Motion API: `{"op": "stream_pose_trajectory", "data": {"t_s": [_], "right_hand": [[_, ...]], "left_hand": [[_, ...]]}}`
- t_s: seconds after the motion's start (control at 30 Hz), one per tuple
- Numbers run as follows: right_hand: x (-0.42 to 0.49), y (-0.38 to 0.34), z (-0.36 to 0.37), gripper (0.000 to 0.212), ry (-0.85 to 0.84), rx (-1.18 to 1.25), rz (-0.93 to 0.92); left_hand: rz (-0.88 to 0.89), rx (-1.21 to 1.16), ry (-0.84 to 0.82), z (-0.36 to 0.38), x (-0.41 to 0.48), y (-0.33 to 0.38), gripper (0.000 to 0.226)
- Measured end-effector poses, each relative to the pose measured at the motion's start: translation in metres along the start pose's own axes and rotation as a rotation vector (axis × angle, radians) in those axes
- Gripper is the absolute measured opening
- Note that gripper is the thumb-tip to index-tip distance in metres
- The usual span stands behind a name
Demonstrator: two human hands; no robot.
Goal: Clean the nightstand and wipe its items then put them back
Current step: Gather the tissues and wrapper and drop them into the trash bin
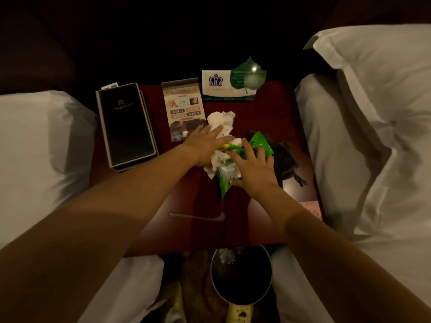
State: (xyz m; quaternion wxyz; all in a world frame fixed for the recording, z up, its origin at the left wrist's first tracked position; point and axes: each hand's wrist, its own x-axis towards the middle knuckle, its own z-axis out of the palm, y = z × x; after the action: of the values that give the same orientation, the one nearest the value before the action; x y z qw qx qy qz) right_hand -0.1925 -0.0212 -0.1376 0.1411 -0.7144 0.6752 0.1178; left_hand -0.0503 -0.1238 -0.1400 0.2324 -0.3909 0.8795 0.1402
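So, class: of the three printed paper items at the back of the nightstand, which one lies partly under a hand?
The middle one, the colourful leaflet: the left hand covers its near corner. The black folder and white card lie untouched.

Leaflet (pixel 184 110) print blurred; hands partly hide green wrapper (pixel 258 142).

No wording can be read anywhere. The white card (pixel 223 86) at twelve o'clock on the bench (pixel 191 194) carries a dark crest-like emblem; the leaflet (pixel 184 108) beside it shows a QR-style square; the black folder (pixel 126 123) at ten o'clock has a faint, illegible gold mark.
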Motion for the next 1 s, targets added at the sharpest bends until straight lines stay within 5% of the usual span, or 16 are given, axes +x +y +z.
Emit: {"op": "stream_pose_trajectory", "data": {"t_s": [0.3,1.0], "right_hand": [[0.018,-0.016,-0.002,0.048,0.138,0.021,0.062],[-0.127,-0.019,-0.019,0.032,0.389,0.527,0.042]], "left_hand": [[0.027,-0.167,0.269,0.011,0.004,0.012,0.058],[0.122,-0.473,0.271,-0.005,-0.124,0.071,0.044]]}}
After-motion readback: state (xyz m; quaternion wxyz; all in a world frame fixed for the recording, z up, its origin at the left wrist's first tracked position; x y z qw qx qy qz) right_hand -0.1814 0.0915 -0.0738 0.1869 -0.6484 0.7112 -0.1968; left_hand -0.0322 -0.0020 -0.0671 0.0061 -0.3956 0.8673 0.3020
